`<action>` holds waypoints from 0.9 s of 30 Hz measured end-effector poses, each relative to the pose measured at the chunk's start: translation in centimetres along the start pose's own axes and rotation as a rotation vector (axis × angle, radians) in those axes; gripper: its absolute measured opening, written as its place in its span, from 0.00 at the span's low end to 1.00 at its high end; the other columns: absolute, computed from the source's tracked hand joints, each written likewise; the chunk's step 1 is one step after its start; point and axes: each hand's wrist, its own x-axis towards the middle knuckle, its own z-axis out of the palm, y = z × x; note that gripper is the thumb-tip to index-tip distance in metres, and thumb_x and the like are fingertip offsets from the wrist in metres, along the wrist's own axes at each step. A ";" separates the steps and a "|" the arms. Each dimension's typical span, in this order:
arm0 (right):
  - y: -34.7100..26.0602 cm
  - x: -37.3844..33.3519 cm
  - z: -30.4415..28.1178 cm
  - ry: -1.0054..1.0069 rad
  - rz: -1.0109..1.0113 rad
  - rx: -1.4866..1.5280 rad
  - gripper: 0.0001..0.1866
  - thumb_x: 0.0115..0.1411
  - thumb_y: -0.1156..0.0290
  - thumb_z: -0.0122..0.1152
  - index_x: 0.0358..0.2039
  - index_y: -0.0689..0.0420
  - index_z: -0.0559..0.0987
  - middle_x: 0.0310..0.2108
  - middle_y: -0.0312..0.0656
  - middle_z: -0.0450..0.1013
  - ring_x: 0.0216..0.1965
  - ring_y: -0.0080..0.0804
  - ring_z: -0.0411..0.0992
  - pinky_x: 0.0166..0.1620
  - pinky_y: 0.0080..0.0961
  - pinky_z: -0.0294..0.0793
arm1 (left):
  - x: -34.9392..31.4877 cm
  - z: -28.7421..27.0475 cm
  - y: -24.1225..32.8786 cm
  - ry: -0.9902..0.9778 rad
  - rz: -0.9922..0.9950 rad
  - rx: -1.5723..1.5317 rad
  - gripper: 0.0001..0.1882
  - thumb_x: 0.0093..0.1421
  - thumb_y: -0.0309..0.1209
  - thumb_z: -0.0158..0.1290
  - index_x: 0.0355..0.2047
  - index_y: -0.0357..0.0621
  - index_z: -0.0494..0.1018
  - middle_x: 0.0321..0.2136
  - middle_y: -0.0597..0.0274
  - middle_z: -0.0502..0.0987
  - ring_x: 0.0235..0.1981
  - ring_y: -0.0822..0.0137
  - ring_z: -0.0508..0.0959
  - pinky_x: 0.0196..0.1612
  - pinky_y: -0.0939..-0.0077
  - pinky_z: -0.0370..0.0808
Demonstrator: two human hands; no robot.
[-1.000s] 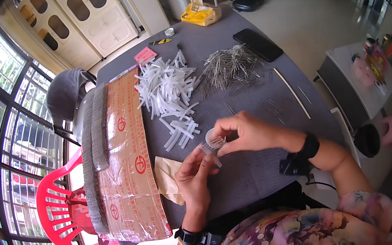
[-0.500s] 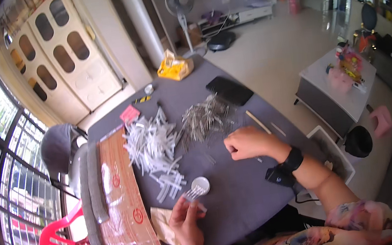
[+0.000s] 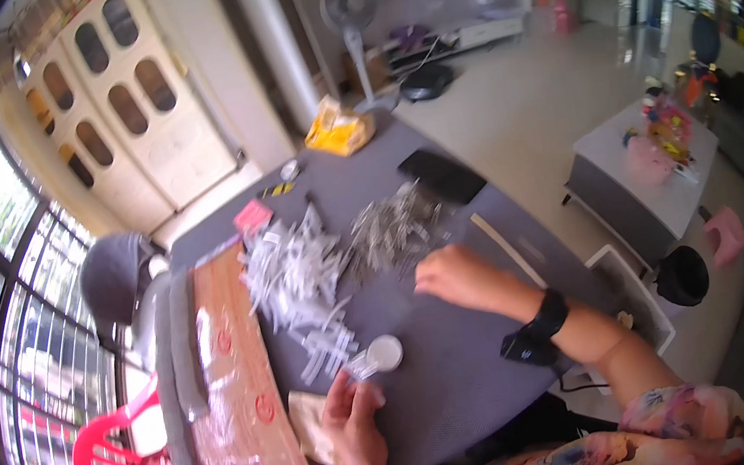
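My left hand (image 3: 354,422) is at the table's near side, thumb and fingers pinched on short whitish strips (image 3: 361,364). Their tips reach the edge of a small round white lid or cup (image 3: 385,353). Farther right, my right hand (image 3: 456,276) hovers over the table with its fingers drawn together; whatever is in them, if anything, is too small to see. Beyond the left hand spreads a heap of white strips or tubes (image 3: 294,267). Beside it, past the right hand, lies a pile of thin greyish, wire-like pieces (image 3: 395,224).
A plastic-wrapped cardboard sheet (image 3: 239,384) with grey rolls covers the table's left side. Brown paper (image 3: 313,428) lies by my left wrist. A black flat pouch (image 3: 443,177), a thin stick (image 3: 507,247) and a yellow bag (image 3: 339,130) lie farther off. A white bin (image 3: 637,290) stands right.
My right hand has moved slightly left, its fingers still drawn together. The left hand stays by the white lid with the strips. The whole view has shifted a little.
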 end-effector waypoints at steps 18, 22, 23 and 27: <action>-5.5 0.0 3.5 0.061 -0.303 0.347 0.07 0.42 0.73 0.64 0.20 0.58 0.74 0.23 0.36 0.69 0.28 0.33 0.65 0.32 0.27 0.65 | 0.4 -0.5 0.6 -0.043 -0.132 -0.107 0.15 0.55 0.26 0.51 0.44 0.41 0.66 0.30 0.62 0.74 0.29 0.72 0.75 0.26 0.86 0.74; -5.6 -0.2 3.1 0.059 -0.276 0.332 0.07 0.42 0.73 0.64 0.20 0.58 0.74 0.23 0.36 0.69 0.28 0.33 0.65 0.32 0.27 0.65 | 0.5 -0.3 0.5 -0.050 -0.132 -0.140 0.15 0.54 0.25 0.51 0.43 0.41 0.67 0.30 0.61 0.74 0.29 0.72 0.75 0.26 0.86 0.74; -5.4 -0.2 3.2 0.049 -0.280 0.323 0.07 0.42 0.73 0.64 0.20 0.58 0.74 0.23 0.36 0.69 0.28 0.33 0.65 0.32 0.27 0.65 | 0.5 -0.2 0.5 -0.050 -0.134 -0.151 0.15 0.54 0.25 0.51 0.43 0.41 0.67 0.30 0.61 0.74 0.29 0.71 0.75 0.26 0.85 0.74; -5.8 0.0 2.7 0.068 -0.229 0.391 0.06 0.45 0.72 0.64 0.21 0.58 0.75 0.23 0.35 0.71 0.26 0.26 0.67 0.30 0.23 0.66 | 0.5 -0.3 0.6 -0.057 -0.134 -0.146 0.15 0.54 0.24 0.51 0.43 0.41 0.67 0.29 0.61 0.74 0.29 0.70 0.75 0.27 0.85 0.74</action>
